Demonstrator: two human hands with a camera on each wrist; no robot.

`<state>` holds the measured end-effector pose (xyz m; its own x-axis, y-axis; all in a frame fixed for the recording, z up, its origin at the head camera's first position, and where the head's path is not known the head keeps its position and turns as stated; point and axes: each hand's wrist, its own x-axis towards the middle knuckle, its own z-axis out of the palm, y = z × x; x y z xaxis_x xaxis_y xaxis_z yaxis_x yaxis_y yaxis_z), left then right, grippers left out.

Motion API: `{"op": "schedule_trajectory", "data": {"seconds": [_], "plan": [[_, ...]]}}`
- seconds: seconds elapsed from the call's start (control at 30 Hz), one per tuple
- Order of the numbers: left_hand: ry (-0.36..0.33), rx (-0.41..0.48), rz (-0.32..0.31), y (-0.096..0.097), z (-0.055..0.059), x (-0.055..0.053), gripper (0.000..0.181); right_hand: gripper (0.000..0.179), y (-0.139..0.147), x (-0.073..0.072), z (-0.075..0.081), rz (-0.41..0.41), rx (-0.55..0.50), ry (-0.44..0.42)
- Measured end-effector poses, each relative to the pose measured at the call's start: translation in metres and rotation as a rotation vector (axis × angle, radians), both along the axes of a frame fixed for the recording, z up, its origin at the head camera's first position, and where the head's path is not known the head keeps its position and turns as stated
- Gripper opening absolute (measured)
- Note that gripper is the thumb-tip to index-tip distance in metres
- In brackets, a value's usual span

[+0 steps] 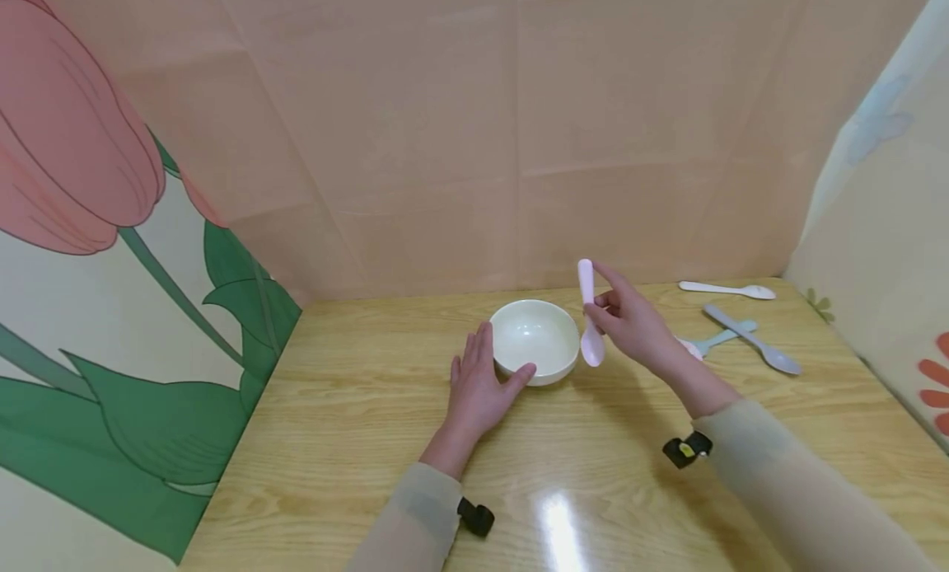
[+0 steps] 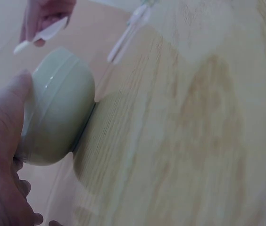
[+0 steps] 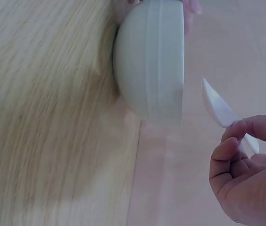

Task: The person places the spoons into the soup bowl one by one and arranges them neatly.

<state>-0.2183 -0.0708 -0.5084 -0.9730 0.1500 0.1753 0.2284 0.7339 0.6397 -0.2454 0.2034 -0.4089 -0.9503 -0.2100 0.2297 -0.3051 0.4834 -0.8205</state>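
A cream-white bowl [image 1: 544, 341] stands upright on the wooden table. My left hand [image 1: 476, 391] holds it from the near left, thumb at the near rim and fingers along the left side. In the left wrist view the thumb lies against the wall of the bowl [image 2: 62, 108]. Just right of the rim, my right hand [image 1: 641, 329] pinches a pale pink spoon [image 1: 592, 345] by its handle, between thumb and fingers. The spoon's scoop hangs down and its handle points up. Seen from the right wrist, the spoon [image 3: 218, 108] is raised above the rim level, apart from the bowl.
At the right of the table [image 1: 356, 424] lie a white spoon [image 1: 726, 289] near the back edge and a grey-lilac spoon [image 1: 752, 339] crossing a light blue utensil [image 1: 722, 338], partly hidden by my right wrist. A plain pinkish cloth [image 1: 415, 143] backs the table; patterned cloths flank it.
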Motion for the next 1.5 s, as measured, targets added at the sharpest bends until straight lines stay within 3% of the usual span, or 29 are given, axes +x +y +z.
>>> {"op": "schedule_trajectory", "data": {"seconds": [0.6,1.17,1.5], "plan": [[0.001,-0.031,0.005,0.001,-0.001,-0.002,0.116,0.077,-0.042,-0.022,-0.004,0.045,-0.066,-0.014],[-0.008,-0.035,-0.006,0.001,0.000,-0.002,0.114,0.073,-0.073,-0.038,-0.034,0.054,0.037,-0.034],[-0.020,-0.038,-0.006,0.001,0.002,-0.001,0.112,0.072,-0.082,-0.039,-0.040,0.063,0.068,-0.042]]}}
